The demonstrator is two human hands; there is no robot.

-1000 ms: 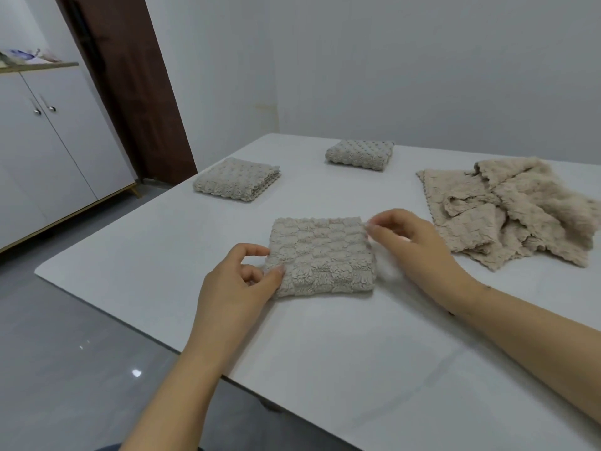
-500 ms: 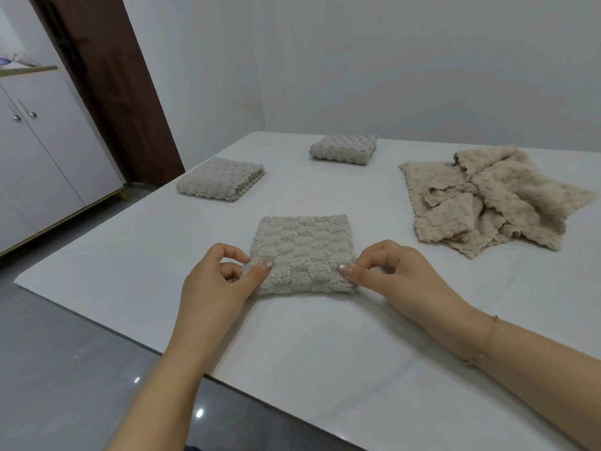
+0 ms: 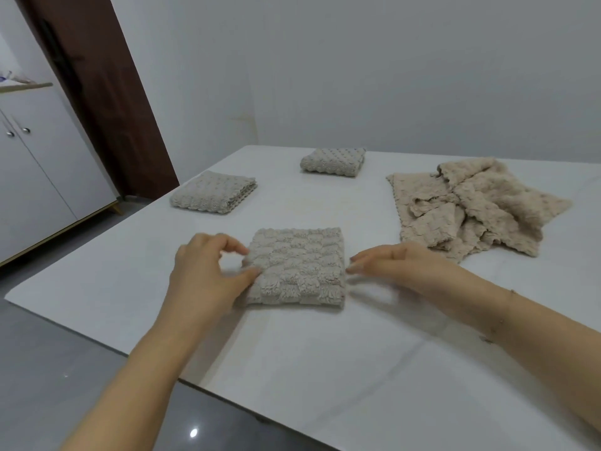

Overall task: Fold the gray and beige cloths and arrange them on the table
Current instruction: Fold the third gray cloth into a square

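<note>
A folded gray cloth (image 3: pixel 297 265) lies square on the white table (image 3: pixel 325 353) in front of me. My left hand (image 3: pixel 208 271) pinches its left edge between thumb and fingers. My right hand (image 3: pixel 400 265) lies at the cloth's right edge, fingertips together and touching the side. Two more folded gray cloths rest farther back, one at the left (image 3: pixel 213 192) and one at the centre (image 3: pixel 333 161). A rumpled pile of beige cloths (image 3: pixel 471 206) sits at the back right.
The table's left edge runs diagonally from near left to far centre. Beyond it stand a white cabinet (image 3: pixel 39 177) and a dark brown door (image 3: pixel 107 92). A plain wall backs the table.
My right hand slid from the cloth's far right corner to its near corner, then to the middle of the right edge. My left hand stayed at the left edge.
</note>
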